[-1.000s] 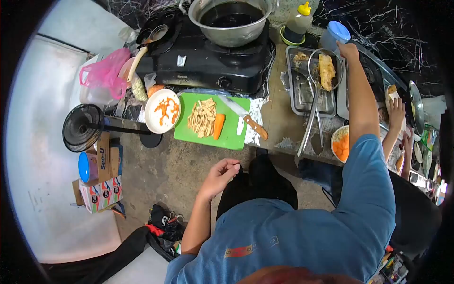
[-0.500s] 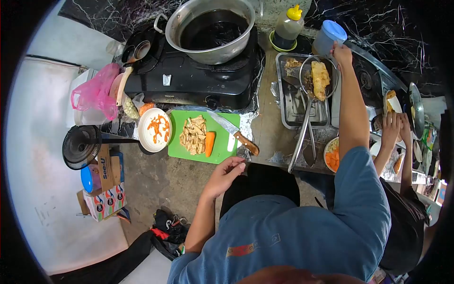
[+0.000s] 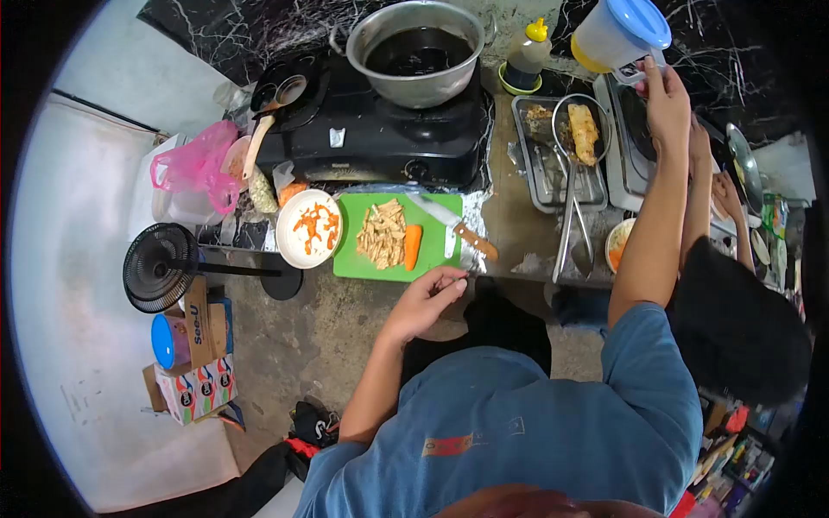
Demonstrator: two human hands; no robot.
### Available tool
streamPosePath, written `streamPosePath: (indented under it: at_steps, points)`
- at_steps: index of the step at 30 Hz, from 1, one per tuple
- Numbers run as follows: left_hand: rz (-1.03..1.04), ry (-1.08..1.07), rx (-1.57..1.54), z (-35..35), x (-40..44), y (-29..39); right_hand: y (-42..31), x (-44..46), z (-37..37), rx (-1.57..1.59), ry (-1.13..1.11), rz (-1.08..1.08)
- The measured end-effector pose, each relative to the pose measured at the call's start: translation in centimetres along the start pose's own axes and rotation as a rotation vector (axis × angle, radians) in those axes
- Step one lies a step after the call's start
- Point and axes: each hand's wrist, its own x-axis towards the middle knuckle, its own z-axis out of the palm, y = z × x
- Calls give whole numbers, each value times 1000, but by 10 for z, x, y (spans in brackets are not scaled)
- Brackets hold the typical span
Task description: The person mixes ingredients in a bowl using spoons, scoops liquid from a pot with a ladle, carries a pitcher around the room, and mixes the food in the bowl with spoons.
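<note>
Right fingers [image 3: 654,79] clasped on the pitcher [image 3: 600,39], long axis slanted, blue lid [image 3: 637,21] toward the upper right

Reads "See-U" along the brown cardboard box [image 3: 198,332] at the left. Bears repeated logos on the printed carton [image 3: 199,390] just nearer, too small to make out. Shows tiny lettering on the black stove [image 3: 380,154], far, and on the blue shirt [image 3: 535,414], near, both illegible.
</note>
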Motion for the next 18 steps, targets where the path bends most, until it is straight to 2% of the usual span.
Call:
streamPosePath:
  at_steps: [3,5,6,8,11,15,18]
  points:
    - [57,-59,26,-20,-26,-11,-65,-72,-14,68,-29,27]
    - [143,-143,159,-36,-45,-22,-101,-132,-23,122,-21,71]
    - [175,-157,114,-40,-57,-26,-122,-164,-27,204,-58,108]
    - [100,-226,158,-46,-83,-28,-140,-230,-51,312,-115,175]
    - [44,-378,256,-45,-118,-41,-177,-346,-81,202,-123,282]
    - [-41,-633,366,-10,-140,-67,-228,-495,-123,92,41,494]
    - [-110,-923,522,45,-143,-94,-259,-597,-161,-11,214,652]
